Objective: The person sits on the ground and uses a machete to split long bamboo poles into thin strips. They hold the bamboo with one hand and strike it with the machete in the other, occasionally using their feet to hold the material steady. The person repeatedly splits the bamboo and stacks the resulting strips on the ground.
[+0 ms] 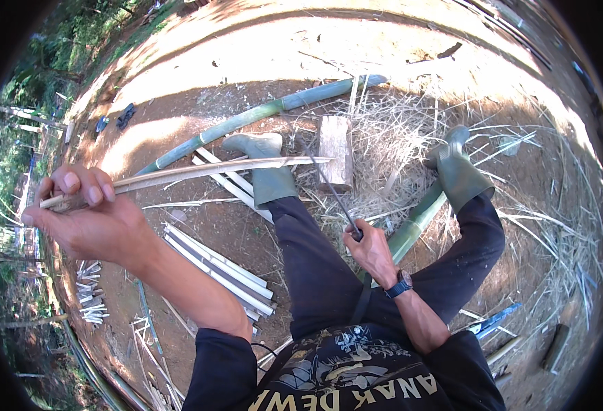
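Note:
My left hand, raised at the left, is closed round the near end of a long split bamboo strip. The strip runs right, and its far end reaches the upright face of a short wooden log block between my boots. In my right hand, in front of my lap, is the handle of a long knife. Its thin dark blade points up and left, crossing near the strip's far end beside the block. Whether blade and strip touch, I cannot tell.
Green bamboo poles lie beyond my left boot and beside my right boot. Shavings surround the block. Split bamboo pieces and short sticks lie at left. A blue tool rests at lower right.

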Tool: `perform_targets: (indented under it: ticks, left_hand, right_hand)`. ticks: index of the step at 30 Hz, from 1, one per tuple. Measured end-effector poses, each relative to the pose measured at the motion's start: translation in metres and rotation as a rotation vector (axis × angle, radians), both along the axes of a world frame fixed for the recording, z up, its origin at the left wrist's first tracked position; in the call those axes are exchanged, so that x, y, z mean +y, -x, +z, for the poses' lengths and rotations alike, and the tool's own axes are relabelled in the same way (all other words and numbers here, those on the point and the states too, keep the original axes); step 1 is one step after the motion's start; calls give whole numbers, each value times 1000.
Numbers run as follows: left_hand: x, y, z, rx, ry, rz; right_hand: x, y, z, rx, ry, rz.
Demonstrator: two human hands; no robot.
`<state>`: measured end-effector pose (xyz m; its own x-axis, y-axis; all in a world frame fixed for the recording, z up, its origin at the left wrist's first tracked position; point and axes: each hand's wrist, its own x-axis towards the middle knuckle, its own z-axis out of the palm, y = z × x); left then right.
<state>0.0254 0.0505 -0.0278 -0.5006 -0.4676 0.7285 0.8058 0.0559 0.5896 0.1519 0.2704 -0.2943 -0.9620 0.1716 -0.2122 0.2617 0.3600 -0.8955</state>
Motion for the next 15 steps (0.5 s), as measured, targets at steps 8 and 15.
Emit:
perform_targets:
  ticks: [8,15]
  left_hand:
    - [22,-22,8,-4,-26,105]
    - [16,-28,5,-36,-53,67]
  right_hand:
    - [-39,8,33,313,-129,163]
    - [-24,12,15,79,-106,165]
